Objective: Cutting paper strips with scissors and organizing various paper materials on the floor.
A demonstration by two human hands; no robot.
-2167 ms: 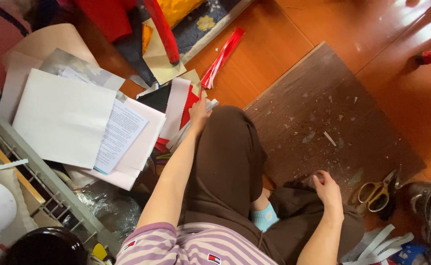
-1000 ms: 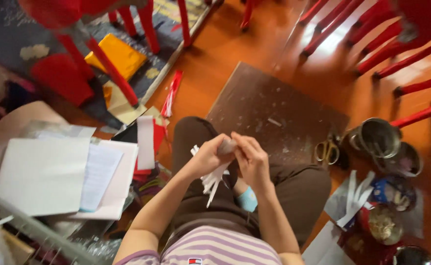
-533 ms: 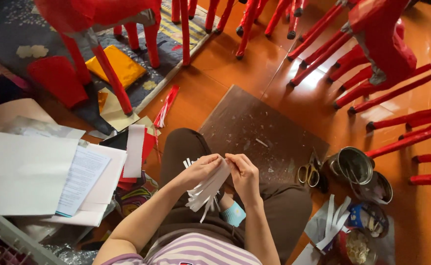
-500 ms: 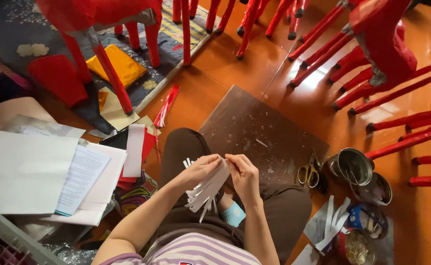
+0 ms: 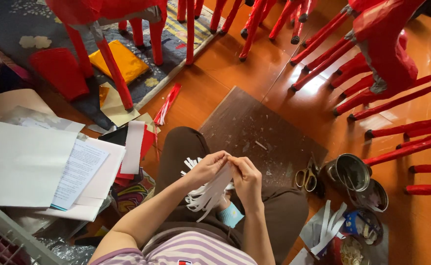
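I sit on the floor with my legs folded, in dark brown trousers. My left hand (image 5: 206,168) and my right hand (image 5: 245,176) meet in front of me over my lap. Together they pinch a piece of white fringed paper (image 5: 206,192), cut into several narrow strips that hang down and fan out to the left. The fingertips of both hands touch at the paper's upper edge. A light blue sock (image 5: 232,215) shows just under the strips.
A dark board (image 5: 259,132) lies ahead of my knees. Scissors (image 5: 306,177), metal tins (image 5: 351,172) and loose white strips (image 5: 329,226) sit at the right. Stacked white sheets (image 5: 34,172) and red paper (image 5: 137,142) lie left. Red paper-covered legged figures (image 5: 372,54) stand on the wooden floor.
My left hand came back from the papers at the left and joined the right hand on the white fringed paper. My view tilted up, bringing the red figures in.
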